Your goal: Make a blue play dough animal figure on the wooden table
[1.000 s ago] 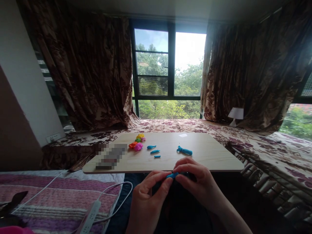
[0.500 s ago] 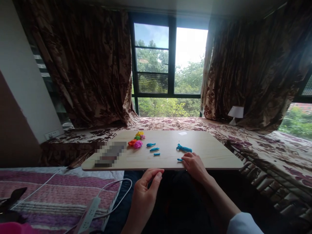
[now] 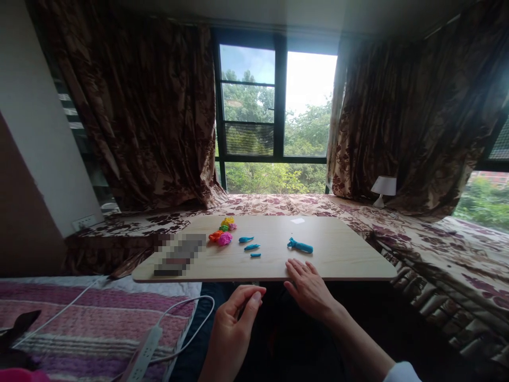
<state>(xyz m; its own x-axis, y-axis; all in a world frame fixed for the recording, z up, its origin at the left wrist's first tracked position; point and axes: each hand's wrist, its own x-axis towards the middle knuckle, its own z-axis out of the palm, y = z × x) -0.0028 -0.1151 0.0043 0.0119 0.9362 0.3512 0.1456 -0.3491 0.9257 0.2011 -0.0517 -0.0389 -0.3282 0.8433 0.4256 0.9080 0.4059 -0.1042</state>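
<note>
My right hand (image 3: 307, 286) lies palm down at the near edge of the pale wooden table (image 3: 350, 260), its fingers stretched out flat. No clay shows under it; whatever is beneath the fingers is hidden. Just beyond the fingertips rests a thick blue modelling clay roll (image 3: 303, 246) with a ragged left end. My left hand (image 3: 234, 323) is held in front of the table edge, thumb and forefinger pinched together. I cannot make out anything between them. Further left on the table lie a blue clay teardrop (image 3: 245, 240), a blue clay spindle (image 3: 252, 247) and a small blue clay stick (image 3: 255, 255).
Pink clay (image 3: 225, 239), orange clay (image 3: 215, 236), green clay (image 3: 224, 228) and yellow clay (image 3: 228, 221) cluster at the table's back left. A blurred-out dark object (image 3: 181, 254) lies beside them. A power strip (image 3: 143, 353) with a white cable sits on the striped bedding (image 3: 99, 323).
My right hand has moved slightly toward me and flattened; the small blue clay piece that showed at its fingertips is now out of sight. My left hand stays pinched, slightly lower in view.
</note>
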